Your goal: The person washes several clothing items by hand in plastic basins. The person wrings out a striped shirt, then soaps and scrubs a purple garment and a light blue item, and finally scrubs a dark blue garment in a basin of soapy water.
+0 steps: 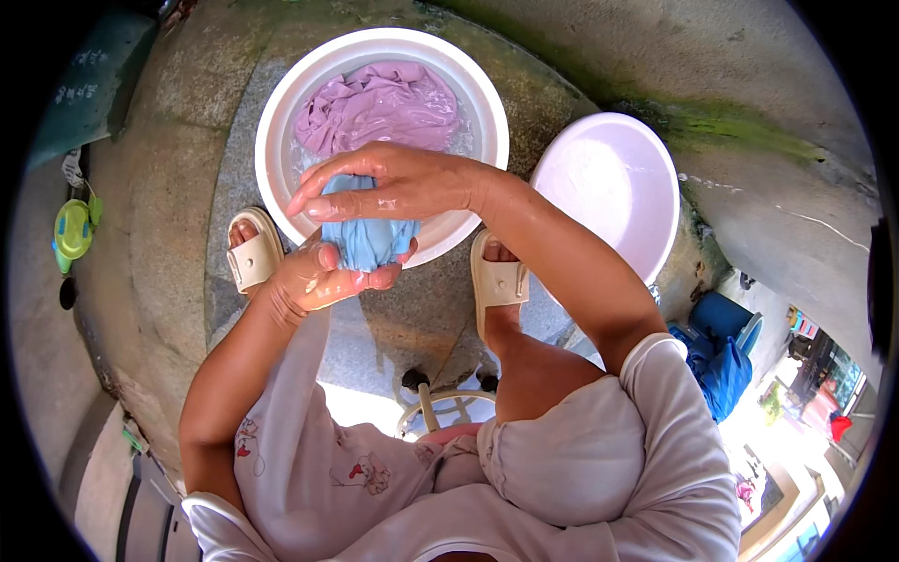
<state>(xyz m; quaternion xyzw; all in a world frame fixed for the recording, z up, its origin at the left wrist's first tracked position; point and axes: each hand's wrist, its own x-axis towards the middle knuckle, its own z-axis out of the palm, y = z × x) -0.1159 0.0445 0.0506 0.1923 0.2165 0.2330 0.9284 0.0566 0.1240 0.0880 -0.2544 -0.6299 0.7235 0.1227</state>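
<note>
A bunched light-blue cloth point(369, 242) is held between my two wet hands, above the near rim of a white basin point(270, 133). My left hand point(323, 274) cups it from below with the palm up. From above, my right hand point(393, 183) curls over the cloth, thumb along its near side. A mauve cloth point(383, 105) lies soaking in the water of the basin, wet and wrinkled. Part of the light-blue cloth is hidden behind my right fingers.
A second pale basin point(597, 190) leans at the right, by a mossy concrete wall point(737, 84). My sandalled feet stand on wet stone paving point(393, 316). A blue bucket point(723, 316) and blue plastic sheeting point(727, 379) are farther right. Below me is a stool's round base point(425, 407).
</note>
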